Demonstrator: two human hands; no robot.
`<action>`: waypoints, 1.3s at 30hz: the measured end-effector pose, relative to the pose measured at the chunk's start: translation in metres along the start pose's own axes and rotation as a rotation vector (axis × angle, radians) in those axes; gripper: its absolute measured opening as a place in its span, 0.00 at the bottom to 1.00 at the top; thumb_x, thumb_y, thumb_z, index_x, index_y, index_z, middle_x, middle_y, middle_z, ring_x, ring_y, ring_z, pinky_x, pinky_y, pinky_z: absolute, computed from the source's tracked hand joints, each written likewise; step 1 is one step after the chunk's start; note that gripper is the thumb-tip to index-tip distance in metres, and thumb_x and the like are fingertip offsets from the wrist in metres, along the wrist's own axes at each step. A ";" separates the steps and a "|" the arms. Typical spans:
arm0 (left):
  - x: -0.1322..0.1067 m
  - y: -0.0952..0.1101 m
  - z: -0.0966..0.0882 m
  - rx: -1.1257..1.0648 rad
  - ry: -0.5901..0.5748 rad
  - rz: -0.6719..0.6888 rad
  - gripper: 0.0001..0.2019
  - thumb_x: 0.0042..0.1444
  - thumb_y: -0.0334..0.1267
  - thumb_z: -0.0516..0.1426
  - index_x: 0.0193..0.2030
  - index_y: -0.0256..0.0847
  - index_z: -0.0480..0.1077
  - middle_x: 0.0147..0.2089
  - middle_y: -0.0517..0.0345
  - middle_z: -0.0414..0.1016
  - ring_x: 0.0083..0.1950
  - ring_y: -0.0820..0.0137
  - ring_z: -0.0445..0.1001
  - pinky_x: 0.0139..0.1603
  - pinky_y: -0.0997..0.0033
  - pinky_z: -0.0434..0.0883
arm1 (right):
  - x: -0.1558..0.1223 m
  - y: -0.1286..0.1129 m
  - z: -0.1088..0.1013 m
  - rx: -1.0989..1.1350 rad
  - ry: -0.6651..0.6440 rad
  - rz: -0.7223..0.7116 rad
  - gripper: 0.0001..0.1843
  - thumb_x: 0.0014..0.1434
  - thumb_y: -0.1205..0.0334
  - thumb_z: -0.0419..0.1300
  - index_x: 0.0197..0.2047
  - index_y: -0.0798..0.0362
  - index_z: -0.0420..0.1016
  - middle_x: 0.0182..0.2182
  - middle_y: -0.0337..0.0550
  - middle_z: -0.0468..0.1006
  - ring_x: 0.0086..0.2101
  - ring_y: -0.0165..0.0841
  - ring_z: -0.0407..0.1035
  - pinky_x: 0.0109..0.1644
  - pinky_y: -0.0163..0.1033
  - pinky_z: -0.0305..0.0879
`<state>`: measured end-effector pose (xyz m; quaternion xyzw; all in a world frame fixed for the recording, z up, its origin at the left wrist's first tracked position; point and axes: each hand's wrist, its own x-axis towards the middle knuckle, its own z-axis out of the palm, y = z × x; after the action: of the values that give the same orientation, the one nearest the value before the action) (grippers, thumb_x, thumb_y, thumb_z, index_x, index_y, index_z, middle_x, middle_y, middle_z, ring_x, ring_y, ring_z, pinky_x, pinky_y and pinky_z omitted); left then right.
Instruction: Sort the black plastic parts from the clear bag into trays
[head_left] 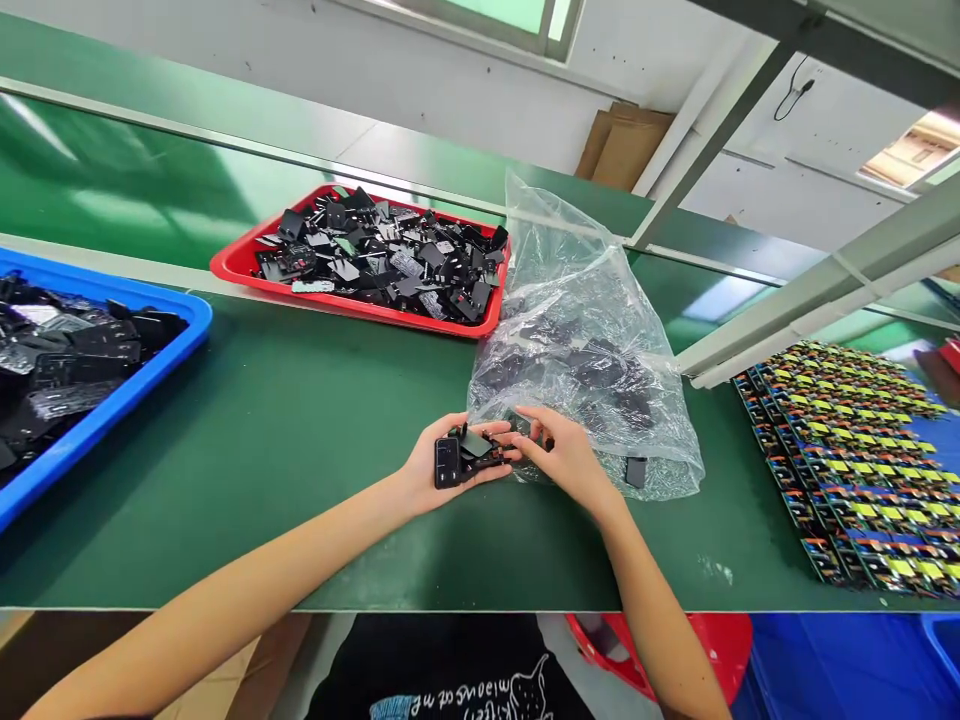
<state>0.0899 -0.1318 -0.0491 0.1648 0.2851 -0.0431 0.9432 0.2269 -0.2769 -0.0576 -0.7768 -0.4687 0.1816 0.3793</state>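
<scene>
My left hand (431, 452), palm up, cradles several small black plastic parts (448, 463), with a dark flat piece among them. Close by on the right, my right hand (559, 455) has its fingers bent over the left fingertips and the mouth of a clear plastic bag (600, 300). A small dark bit shows at the right fingers; its kind is too small to tell. More dark parts lie inside the bag, seen blurred through the film. One black rectangular piece (635, 471) is near its front edge.
A red tray (360, 305) heaped with black plastic parts stands at the back. To the left is a blue bin (176, 340) of similar parts. Stacked circuit boards (847, 470) lie at the right, beside a slanting white frame post (810, 290). The green table's front edge is near my body.
</scene>
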 end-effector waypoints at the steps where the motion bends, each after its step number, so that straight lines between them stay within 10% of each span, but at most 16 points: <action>1: 0.000 0.000 0.001 -0.001 0.021 0.012 0.20 0.60 0.40 0.49 0.47 0.24 0.72 0.42 0.37 0.78 0.45 0.52 0.77 0.49 0.55 0.74 | 0.000 0.000 0.001 -0.023 0.014 0.000 0.17 0.61 0.55 0.58 0.51 0.52 0.71 0.28 0.37 0.68 0.28 0.31 0.64 0.35 0.36 0.61; 9: -0.004 0.001 0.002 -0.089 0.177 0.178 0.14 0.58 0.37 0.50 0.37 0.28 0.73 0.41 0.39 0.78 0.47 0.50 0.77 0.48 0.57 0.75 | 0.000 0.000 0.010 -0.291 0.043 0.053 0.14 0.59 0.58 0.59 0.48 0.53 0.72 0.36 0.44 0.73 0.34 0.35 0.69 0.37 0.38 0.61; 19: -0.004 0.004 0.000 0.042 0.089 -0.006 0.20 0.59 0.40 0.50 0.50 0.25 0.70 0.51 0.35 0.75 0.48 0.52 0.76 0.48 0.57 0.75 | 0.001 0.000 -0.006 -0.031 0.085 0.055 0.12 0.55 0.69 0.58 0.43 0.53 0.74 0.33 0.40 0.71 0.31 0.32 0.66 0.37 0.38 0.64; 25: -0.003 0.003 -0.003 0.047 -0.013 -0.159 0.19 0.60 0.41 0.50 0.46 0.26 0.72 0.46 0.37 0.77 0.45 0.53 0.78 0.45 0.57 0.76 | -0.007 -0.012 0.009 -0.047 0.374 -0.273 0.11 0.60 0.71 0.51 0.33 0.51 0.73 0.35 0.42 0.70 0.27 0.27 0.65 0.28 0.34 0.63; 30: -0.004 0.000 -0.001 -0.040 0.131 -0.062 0.14 0.60 0.38 0.50 0.28 0.34 0.70 0.26 0.50 0.76 0.32 0.63 0.78 0.45 0.52 0.76 | -0.011 -0.011 0.027 -0.182 0.232 -0.632 0.14 0.61 0.75 0.51 0.39 0.50 0.74 0.42 0.46 0.73 0.42 0.33 0.72 0.40 0.36 0.71; 39: -0.003 0.003 0.000 -0.026 -0.022 0.034 0.19 0.59 0.38 0.50 0.52 0.32 0.71 0.47 0.43 0.77 0.44 0.59 0.77 0.50 0.56 0.74 | -0.011 -0.017 0.013 0.048 0.307 -0.283 0.15 0.59 0.58 0.61 0.49 0.50 0.71 0.34 0.41 0.71 0.27 0.29 0.63 0.29 0.36 0.64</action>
<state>0.0874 -0.1292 -0.0468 0.1569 0.2726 -0.0252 0.9489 0.2034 -0.2766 -0.0539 -0.7127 -0.5053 0.0173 0.4863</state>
